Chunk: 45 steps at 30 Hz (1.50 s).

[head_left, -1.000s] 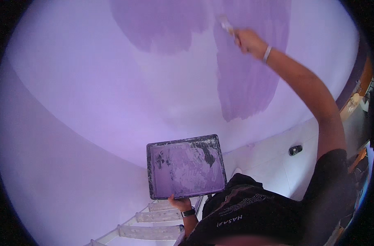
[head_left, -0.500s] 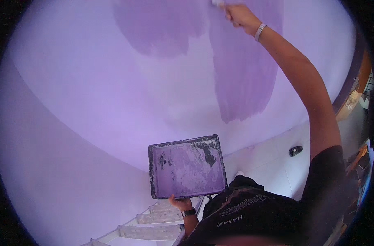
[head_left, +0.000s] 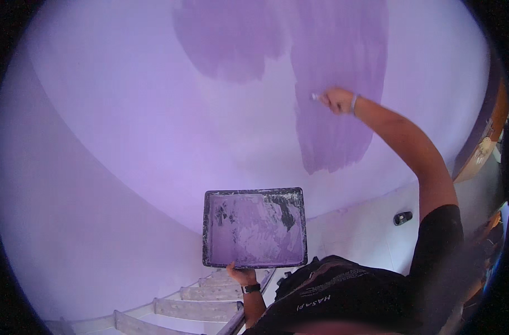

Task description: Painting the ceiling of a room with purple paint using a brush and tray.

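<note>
My left hand [head_left: 241, 274] grips the near edge of a black paint tray [head_left: 305, 223], its fingers partly hidden beneath it. The tray is held out level and smeared inside with purple paint, with dark patches showing at its far right. My right hand [head_left: 339, 100] is closed around a small paintbrush [head_left: 315, 97] with a pale end, slightly blurred. It is at the wall [head_left: 249, 120], over a broad streaky strip of darker purple paint [head_left: 335, 134]. A second darker patch [head_left: 226, 44] lies to its left, with paler wall between the two.
Below my left arm are the paint-spattered steps of a ladder [head_left: 196, 308]. A small black slipper-shaped thing [head_left: 403, 218] lies on the pale tiled floor [head_left: 371, 243]. A curved brown edge [head_left: 491, 120] borders the far right, with cluttered items below.
My right hand has come down the wall with the paintbrush, from the top of the dark strip to its middle. The tray has levelled slightly in my left hand, and the view has shifted a little.
</note>
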Tool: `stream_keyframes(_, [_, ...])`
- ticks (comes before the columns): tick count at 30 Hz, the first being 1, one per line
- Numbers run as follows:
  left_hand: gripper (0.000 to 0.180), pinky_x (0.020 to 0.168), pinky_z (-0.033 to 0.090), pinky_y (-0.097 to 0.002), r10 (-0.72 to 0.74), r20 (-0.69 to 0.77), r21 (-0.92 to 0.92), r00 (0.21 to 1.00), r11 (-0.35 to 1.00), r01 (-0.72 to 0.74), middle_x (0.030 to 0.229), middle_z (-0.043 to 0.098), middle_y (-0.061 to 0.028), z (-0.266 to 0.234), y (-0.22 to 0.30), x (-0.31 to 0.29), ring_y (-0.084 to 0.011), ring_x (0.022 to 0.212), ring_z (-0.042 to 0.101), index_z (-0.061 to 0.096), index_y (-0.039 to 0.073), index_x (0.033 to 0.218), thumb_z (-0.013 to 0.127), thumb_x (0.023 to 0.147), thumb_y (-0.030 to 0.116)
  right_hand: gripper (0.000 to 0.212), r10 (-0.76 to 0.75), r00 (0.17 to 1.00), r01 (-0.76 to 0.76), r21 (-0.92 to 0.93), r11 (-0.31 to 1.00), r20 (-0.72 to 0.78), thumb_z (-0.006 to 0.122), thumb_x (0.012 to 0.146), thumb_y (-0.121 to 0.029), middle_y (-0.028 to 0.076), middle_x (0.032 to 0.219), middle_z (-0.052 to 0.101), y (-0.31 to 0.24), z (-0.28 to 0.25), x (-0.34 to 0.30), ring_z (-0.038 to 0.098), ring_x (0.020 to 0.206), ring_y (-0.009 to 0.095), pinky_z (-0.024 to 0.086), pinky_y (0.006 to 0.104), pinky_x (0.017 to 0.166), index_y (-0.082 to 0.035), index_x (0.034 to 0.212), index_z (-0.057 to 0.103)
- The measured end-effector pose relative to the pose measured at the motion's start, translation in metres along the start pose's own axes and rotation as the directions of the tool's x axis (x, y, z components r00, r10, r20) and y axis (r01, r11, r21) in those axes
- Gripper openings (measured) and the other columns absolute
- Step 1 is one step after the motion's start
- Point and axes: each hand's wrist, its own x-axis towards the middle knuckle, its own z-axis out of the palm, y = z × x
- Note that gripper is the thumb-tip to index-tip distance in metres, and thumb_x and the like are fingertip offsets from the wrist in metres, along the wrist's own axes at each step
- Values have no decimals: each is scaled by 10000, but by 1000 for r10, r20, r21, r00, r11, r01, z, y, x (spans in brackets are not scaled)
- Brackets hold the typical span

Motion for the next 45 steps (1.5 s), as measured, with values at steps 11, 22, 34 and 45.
stream_keyframes(11, [513,863,405,-398,-56,-87,7,995,998,56,1088,547,-78,11,-9,-16,-268,1025,504,505,62,1103,572,624,235,309,-548,799,463,-326,824,-249,418,910,-313,-8,577,443,-102,56,50,395,469,100,325,261,412,-66,751,515])
stream_keyframes(22, [530,885,401,-388,72,-62,-43,995,996,-75,1118,544,-72,22,-5,-30,-264,1035,505,486,55,1152,560,660,237,295,309,932,-334,-120,935,-188,548,796,-250,12,481,414,362,83,75,337,363,124,233,302,326,-101,552,475])
stream_keyframes(34, [435,862,409,-378,-43,-83,11,996,999,44,1065,567,-66,6,-38,5,-253,988,528,510,62,1084,540,685,233,258,718,682,-642,582,499,137,484,869,-287,-32,442,352,605,92,-86,310,313,125,247,293,304,-52,960,538])
stream_keyframes(45, [502,912,374,-400,-143,6,-35,990,989,143,1117,539,-70,-38,21,-32,-262,1047,491,471,63,1152,539,681,226,313,-2,936,121,315,941,-352,439,934,-294,-50,542,367,360,187,-174,336,430,32,278,191,368,-44,1095,536])
